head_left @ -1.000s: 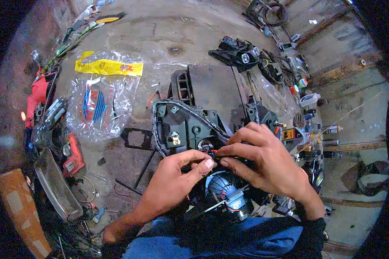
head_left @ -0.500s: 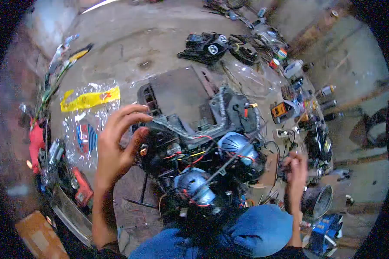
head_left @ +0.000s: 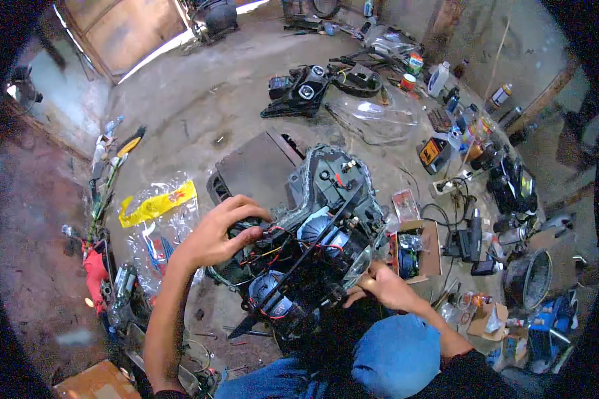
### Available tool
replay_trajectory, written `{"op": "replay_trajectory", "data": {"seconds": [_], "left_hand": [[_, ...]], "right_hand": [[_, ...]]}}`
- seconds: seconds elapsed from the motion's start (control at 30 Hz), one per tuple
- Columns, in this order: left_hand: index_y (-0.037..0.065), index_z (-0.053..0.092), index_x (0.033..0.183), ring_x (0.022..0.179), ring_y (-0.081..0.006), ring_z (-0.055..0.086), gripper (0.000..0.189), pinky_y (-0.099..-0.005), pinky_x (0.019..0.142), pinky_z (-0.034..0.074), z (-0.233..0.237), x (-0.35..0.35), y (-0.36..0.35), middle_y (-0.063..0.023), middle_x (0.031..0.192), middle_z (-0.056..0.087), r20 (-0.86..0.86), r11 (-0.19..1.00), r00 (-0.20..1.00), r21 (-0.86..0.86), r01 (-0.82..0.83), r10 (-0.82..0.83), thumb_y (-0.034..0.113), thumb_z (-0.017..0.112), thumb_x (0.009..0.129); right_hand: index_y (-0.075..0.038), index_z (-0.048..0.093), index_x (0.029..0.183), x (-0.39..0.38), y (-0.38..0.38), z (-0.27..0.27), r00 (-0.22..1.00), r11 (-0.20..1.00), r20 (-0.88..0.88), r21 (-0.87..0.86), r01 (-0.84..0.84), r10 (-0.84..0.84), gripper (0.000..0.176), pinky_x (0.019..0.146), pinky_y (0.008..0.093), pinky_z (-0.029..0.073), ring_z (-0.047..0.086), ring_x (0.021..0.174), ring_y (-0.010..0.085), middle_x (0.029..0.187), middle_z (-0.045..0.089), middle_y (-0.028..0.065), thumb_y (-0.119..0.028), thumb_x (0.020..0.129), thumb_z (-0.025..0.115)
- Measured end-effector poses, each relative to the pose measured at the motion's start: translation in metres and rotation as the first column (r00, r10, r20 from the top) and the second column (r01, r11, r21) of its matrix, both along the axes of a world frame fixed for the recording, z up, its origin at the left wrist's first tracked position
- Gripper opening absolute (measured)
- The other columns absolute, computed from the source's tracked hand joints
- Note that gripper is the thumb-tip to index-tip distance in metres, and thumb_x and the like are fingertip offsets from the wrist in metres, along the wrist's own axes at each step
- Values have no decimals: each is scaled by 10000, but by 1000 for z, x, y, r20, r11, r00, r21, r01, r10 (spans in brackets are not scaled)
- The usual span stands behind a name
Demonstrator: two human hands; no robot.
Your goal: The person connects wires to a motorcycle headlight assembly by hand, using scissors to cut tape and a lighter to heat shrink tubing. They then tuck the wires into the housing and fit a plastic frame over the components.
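Observation:
An opened headlight assembly [head_left: 323, 249], dark with loose red and yellow wires, is above my lap. Two silver-blue round projector lamps, an upper one [head_left: 325, 234] and a lower one [head_left: 271, 296], are fixed in it, and a thin dark bar crosses them. My left hand [head_left: 229, 229] curls over its left edge, thumb and fingers around the housing. At the lower right edge, my right hand [head_left: 379, 286] grips the rim with bent fingers, its fingertips partly hidden. A flat grey-brown panel [head_left: 256, 166] lies just beyond the assembly.
An open cardboard box [head_left: 431, 249] with packed items stands on the right, near black cables and a metal ring [head_left: 529, 279]. Bottles and tools line the right wall. Farther off lies a black twin-lamp part [head_left: 303, 91]. Clear plastic with a yellow strip [head_left: 158, 203] lies left.
My right hand has come in from the right onto the assembly's lower right edge. My left hand has closed onto the left edge. The assembly has turned and the view has shifted.

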State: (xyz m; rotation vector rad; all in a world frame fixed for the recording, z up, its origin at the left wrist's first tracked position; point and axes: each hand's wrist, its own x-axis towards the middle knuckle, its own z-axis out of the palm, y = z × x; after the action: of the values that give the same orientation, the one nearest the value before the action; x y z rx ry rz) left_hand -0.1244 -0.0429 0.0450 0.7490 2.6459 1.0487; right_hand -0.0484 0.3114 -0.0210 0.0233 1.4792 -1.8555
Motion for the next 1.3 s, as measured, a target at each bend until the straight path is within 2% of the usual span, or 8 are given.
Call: {"op": "replay_trajectory", "data": {"seconds": [0.17, 0.33, 0.47, 0.67, 0.77, 1.03, 1.13, 1.3], "left_hand": [[71, 674, 1179, 1099, -314, 596, 348, -405, 1005, 461, -12, -10, 0, -129, 1102, 587, 78, 997, 995, 65, 51, -56, 379, 599, 1035], [55, 667, 1157, 1075, -311, 584, 390, -401, 977, 455, -10, -7, 2, -134, 1078, 575, 79, 996, 995, 72, 53, -59, 417, 587, 1034], [26, 654, 1153, 1138, -304, 566, 449, -403, 1026, 423, -7, -1, 3, -139, 1127, 573, 116, 999, 993, 28, 16, -19, 449, 572, 1029], [3, 647, 1143, 1105, -301, 567, 432, -395, 982, 424, 4, 11, 9, -136, 1102, 561, 98, 998, 994, 33, -60, 57, 413, 567, 1033], [4, 651, 1144, 1095, -288, 572, 371, -388, 975, 431, 11, 10, 12, -130, 1090, 567, 87, 996, 993, 46, -78, 73, 350, 571, 1035], [32, 674, 1151, 1064, -303, 600, 246, -397, 950, 459, 34, 4, 24, -131, 1052, 607, -45, 990, 990, 43, -134, 136, 217, 590, 1013], [36, 682, 1165, 1051, -305, 602, 292, -394, 931, 469, 38, 6, 25, -135, 1051, 605, -123, 987, 979, 50, -155, 160, 274, 576, 1033], [83, 687, 1152, 994, -382, 613, 277, -457, 878, 492, 46, 23, 26, -179, 1024, 597, -156, 957, 945, 86, -276, 286, 317, 576, 1052]], "right_hand": [[51, 552, 1284, -6, 1, 1, 979, 961, -96, 232, -153, 179, 328, 832, 365, 589, 730, 961, 239, 1060, 721, 139, -167, 1044, 600], [25, 531, 1361, 7, 2, -27, 931, 936, -293, 333, -114, 218, 386, 1083, 385, 451, 596, 1248, 258, 1305, 627, 173, -21, 979, 551], [7, 444, 1468, 11, -1, -14, 945, 992, -307, 102, -81, 109, 524, 1211, 404, 305, 449, 1410, 264, 1476, 511, 160, 57, 948, 492], [-28, 324, 1567, 7, 5, -17, 906, 972, -376, 196, -127, 194, 625, 1187, 341, 312, 411, 1424, 211, 1509, 475, 116, 70, 970, 481], [-33, 307, 1579, 7, 2, -22, 886, 998, -462, 58, -19, 44, 594, 1147, 331, 347, 442, 1343, 181, 1480, 466, 91, -4, 1022, 511], [-74, 344, 1521, -9, 14, 11, 961, 1000, -276, -17, 17, -21, 457, 959, 308, 454, 482, 1097, 131, 1262, 522, 27, -185, 1101, 486], [-75, 353, 1501, -21, 23, 18, 951, 982, -297, 188, -29, 85, 427, 899, 293, 472, 517, 1042, 123, 1202, 561, 21, -172, 1099, 460], [-73, 240, 1608, -40, 19, 4, 981, 993, -177, -103, 58, -76, 533, 943, 319, 515, 581, 1055, 133, 1307, 588, 73, -201, 1114, 393]]}}
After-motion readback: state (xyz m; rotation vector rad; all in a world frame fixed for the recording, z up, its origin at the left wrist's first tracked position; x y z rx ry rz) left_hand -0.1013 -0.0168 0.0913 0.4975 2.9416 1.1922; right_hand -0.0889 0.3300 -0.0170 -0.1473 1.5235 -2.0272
